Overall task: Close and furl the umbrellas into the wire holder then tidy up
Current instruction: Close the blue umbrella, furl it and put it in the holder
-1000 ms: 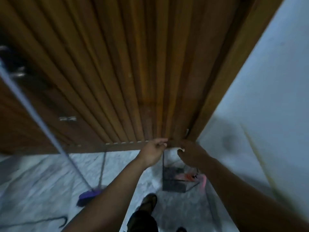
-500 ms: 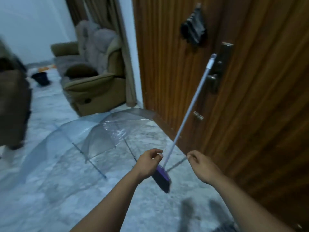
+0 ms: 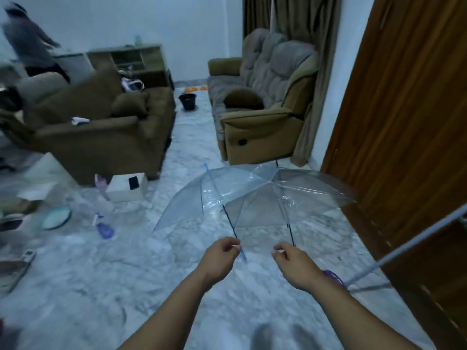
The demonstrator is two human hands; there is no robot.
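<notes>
In front of the brown wooden door (image 3: 404, 122), two open clear plastic umbrellas (image 3: 252, 195) lie on the marble floor (image 3: 126, 274). Just short of them, the left hand (image 3: 219, 258) and right hand (image 3: 295, 266) hover loosely curled; whether either touches a shaft I cannot tell.

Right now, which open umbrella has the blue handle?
The left clear umbrella, by the left hand: blue handle and tip. The right clear umbrella's visible shaft looks dark.
</notes>
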